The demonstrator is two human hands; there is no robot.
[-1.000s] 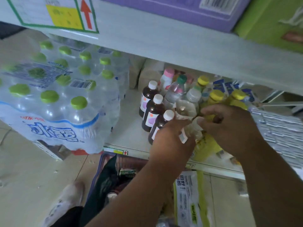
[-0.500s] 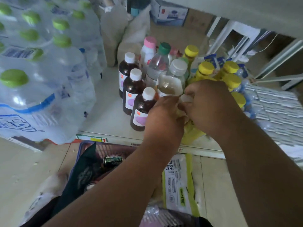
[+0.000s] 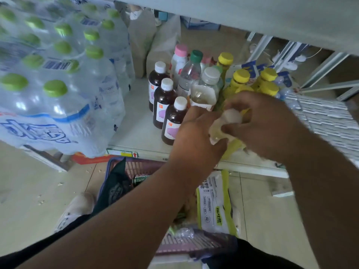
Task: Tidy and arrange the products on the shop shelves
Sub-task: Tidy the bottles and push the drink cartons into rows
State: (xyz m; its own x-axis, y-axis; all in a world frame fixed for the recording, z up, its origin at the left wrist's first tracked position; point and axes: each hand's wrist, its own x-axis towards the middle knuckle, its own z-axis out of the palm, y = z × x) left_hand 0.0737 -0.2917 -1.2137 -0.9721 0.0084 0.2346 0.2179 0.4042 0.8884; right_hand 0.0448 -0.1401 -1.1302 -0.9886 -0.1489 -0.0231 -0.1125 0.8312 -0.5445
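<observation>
— What do the two hands hold?

— Both meet at the front edge of the low shelf (image 3: 136, 133). The left hand (image 3: 196, 136) and the right hand (image 3: 262, 123) have their fingers curled around one pale, crumpled thing (image 3: 225, 123) between them — a wrapper or a soft bottle, I cannot tell which. It is blurred, and it sits just in front of the yellow-capped bottles (image 3: 252, 82).

— And where are the other products?

— On the same shelf, left of the hands, three dark bottles with white caps (image 3: 165, 101) stand upright in a row. The nearest one is just beside the left hand. Behind them are a clear bottle with a white cap (image 3: 206, 88), a clear one with a green cap (image 3: 191, 72) and a white one with a pink cap (image 3: 179, 59).

— What is on the far left?

— Shrink-wrapped packs of water bottles with green caps (image 3: 58, 74), stacked. Below the shelf, on the floor, a purple basket (image 3: 143, 167) stands with a green-edged packet (image 3: 215, 202) in it, and a white shoe (image 3: 75, 208) beside it.
</observation>
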